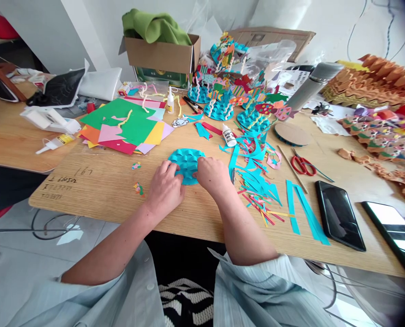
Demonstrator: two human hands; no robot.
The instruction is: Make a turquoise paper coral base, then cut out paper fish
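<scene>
Mid-frame on the bench (96, 190), left hand (165, 188) and right hand (212, 176) both press one turquoise dimpled paper disc (186, 164), fingers (171, 169) curled onto it, tips hidden. Beyond, at least three paper cones (218, 109) overlap.

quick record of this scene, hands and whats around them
left hand: fingers on a round turquoise dimpled paper disc
right hand: on that disc's right side, fingers toward the left hand
nearby: white plastic glue bottle, turquoise paper strips
further: red-handled steel scissors, black smartphone
surface: light wood-grain table
</scene>
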